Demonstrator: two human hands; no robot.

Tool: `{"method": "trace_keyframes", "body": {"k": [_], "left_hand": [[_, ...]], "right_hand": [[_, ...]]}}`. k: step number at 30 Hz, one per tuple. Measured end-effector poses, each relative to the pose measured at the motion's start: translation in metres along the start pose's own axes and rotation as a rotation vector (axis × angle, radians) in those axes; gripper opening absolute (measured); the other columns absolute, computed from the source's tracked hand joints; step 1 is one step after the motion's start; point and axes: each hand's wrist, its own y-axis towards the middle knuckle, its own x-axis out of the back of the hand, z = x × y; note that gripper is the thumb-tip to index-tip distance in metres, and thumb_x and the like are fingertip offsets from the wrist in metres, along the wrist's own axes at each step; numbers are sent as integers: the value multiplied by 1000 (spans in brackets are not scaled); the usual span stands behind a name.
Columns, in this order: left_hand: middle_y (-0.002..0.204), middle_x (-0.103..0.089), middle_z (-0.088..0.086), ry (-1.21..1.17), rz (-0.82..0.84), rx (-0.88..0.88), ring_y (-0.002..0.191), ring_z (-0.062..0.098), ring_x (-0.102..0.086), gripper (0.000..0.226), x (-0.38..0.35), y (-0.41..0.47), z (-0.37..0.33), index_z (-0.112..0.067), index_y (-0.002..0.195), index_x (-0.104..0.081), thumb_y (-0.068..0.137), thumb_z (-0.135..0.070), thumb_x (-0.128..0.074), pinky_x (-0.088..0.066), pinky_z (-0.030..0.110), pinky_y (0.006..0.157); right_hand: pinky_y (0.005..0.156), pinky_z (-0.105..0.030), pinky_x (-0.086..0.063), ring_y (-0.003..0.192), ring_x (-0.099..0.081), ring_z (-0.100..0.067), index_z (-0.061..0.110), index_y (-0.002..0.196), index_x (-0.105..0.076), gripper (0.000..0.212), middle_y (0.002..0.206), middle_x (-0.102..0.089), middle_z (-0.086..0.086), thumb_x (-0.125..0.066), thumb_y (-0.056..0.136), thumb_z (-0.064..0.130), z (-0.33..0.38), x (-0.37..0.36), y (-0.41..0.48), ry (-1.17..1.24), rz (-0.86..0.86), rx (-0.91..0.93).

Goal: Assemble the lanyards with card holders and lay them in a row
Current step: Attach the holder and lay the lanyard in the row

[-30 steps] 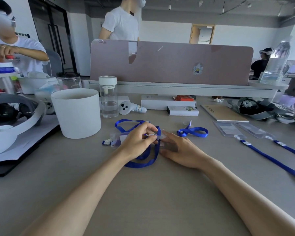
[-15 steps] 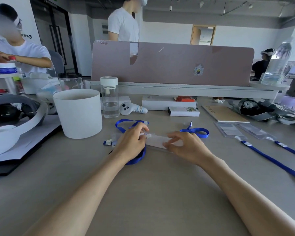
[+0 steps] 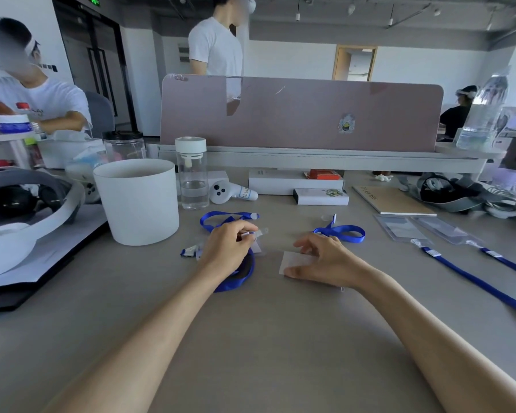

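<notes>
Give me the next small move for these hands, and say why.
Probably slide the card holder held by the right hand toward the left hand, which pinches the lanyard's clip. The two are apart on the desk, so the clip cannot yet hook onto the holder.

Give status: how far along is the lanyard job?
Done: two assembled lanyards lie side by side at right. In hand: left hand pinches a blue lanyard's clip; right hand grips a loose card holder, apart from the clip. Left: join those, lay them in the row, then the coiled lanyard beyond the right hand.
</notes>
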Motion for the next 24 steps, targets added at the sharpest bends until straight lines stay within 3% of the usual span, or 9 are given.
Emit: {"method": "trace_keyframes", "body": {"k": [4, 6, 8, 11, 14, 19, 24], "left_hand": [[108, -70, -3, 25, 19, -29, 92, 1, -55, 24, -2, -1, 0, -19, 115, -67, 95, -18, -54, -38, 12, 71], [108, -69, -3, 14, 25, -33, 92, 0, -54, 24, -2, -1, 0, -19, 115, -67, 95, -18, -54, -38, 12, 72], [110, -69, -3, -4, 27, -37, 95, 0, -54, 24, -1, -1, -1, -18, 115, -66, 95, -17, -54, -40, 16, 78], [108, -69, -4, 1, 47, -53, 97, 2, -57, 24, -2, -2, -2, -18, 114, -67, 95, -17, -53, -42, 19, 80], [106, -69, -6, 7, 55, -76, 100, 5, -61, 22, -4, -2, -1, -19, 111, -67, 95, -16, -53, -47, 22, 83], [106, -70, -6, 55, 55, -102, 102, 6, -62, 20, -5, -3, 1, -21, 108, -68, 94, -18, -55, -50, 29, 85], [106, -70, -8, 66, 56, -104, 102, 6, -62, 19, -5, -3, 0, -24, 107, -68, 93, -20, -56, -51, 31, 87]], "right_hand": [[103, -32, -32, 123, -31, -15, 34, 131, -46, 74, 116, -45, 13, -70, 69, 65, 3, 2, -5, -101, 49, 13], [102, -33, -27, 126, -26, -14, 35, 139, -38, 86, 120, -38, 17, -71, 66, 69, 5, 3, -8, -117, 88, 19], [104, -33, -27, 127, -25, -13, 36, 140, -38, 89, 122, -44, 20, -74, 65, 65, 7, 4, -9, -80, 81, 26], [103, -32, -31, 123, -29, -14, 38, 134, -45, 83, 114, -52, 22, -78, 62, 62, 6, 2, -7, -11, 44, 21], [103, -35, -36, 120, -33, -13, 39, 125, -47, 79, 102, -48, 27, -80, 56, 62, 4, 0, -4, 27, 74, -12], [105, -38, -41, 117, -45, -13, 44, 111, -46, 81, 107, -49, 21, -79, 40, 64, 4, 3, -2, 106, 120, -49], [87, -21, -37, 105, -45, -6, 35, 127, -44, 78, 117, -43, 9, -87, 61, 40, 11, 6, -9, 77, 57, 68]]}}
